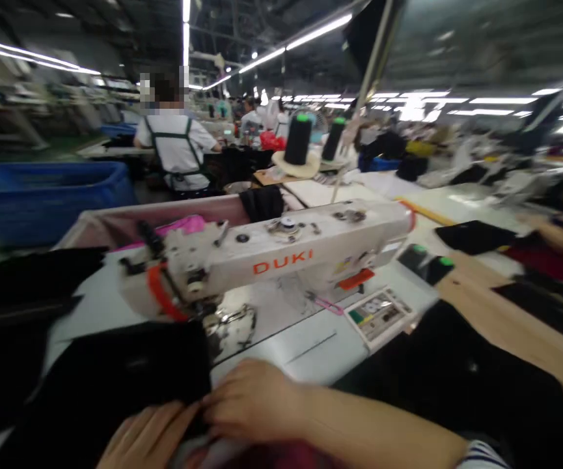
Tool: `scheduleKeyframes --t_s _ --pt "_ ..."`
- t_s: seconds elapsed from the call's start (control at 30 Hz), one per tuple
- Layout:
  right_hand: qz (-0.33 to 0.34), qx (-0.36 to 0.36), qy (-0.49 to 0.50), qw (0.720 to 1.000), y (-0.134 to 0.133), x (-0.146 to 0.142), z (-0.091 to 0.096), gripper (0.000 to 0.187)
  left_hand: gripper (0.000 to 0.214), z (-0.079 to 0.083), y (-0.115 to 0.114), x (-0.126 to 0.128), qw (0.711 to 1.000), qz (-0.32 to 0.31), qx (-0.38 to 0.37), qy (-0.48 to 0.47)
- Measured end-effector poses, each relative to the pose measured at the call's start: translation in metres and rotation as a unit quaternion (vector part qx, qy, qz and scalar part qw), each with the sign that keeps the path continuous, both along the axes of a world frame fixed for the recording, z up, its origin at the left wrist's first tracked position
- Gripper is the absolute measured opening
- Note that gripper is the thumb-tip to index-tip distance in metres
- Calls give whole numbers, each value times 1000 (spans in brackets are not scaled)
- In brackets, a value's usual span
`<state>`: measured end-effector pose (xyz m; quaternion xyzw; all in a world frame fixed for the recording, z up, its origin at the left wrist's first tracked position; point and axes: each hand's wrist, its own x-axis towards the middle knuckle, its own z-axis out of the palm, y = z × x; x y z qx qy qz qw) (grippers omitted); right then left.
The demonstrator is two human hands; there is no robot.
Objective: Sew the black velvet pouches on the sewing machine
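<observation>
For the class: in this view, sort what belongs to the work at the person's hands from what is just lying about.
At work:
left hand
right hand
black fabric under the hands
white DUKI sewing machine

Lying about:
black cloth pile to the right
pink cloth behind the machine
blue plastic bin

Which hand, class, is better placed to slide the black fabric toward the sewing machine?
Probably the right hand: it lies at the edge of the black fabric, closer to the DUKI sewing machine than the left hand, which sits lower, nearer the person.
</observation>
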<state>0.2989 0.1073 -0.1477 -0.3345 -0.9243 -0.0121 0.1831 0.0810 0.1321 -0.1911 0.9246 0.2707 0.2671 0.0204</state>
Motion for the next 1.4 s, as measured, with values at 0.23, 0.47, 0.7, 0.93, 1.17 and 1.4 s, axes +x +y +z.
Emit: scheduleKeyframes --t_s 0.23,0.47,0.7,0.93,1.17,1.4 --pt "-97 -77 37 992 24 48 -16 47 28 34 -21 -19 983 90 -126 103" --pt "-147 -6 26 989 82 11 -25 16 36 33 -26 -13 978 95 -148 113" --pt "-136 -6 31 990 79 11 -29 13 26 35 -17 -17 959 90 -268 -19" --pt "-152 3 19 988 69 7 -19 17 12 33 -20 -17 947 118 -280 -101" --pt "-54 -130 95 985 -7 8 -25 32 6 30 -23 -22 923 222 -258 -179" --pt "-36 -87 187 978 -19 -11 -32 14 14 39 -21 -20 936 203 -215 -188"
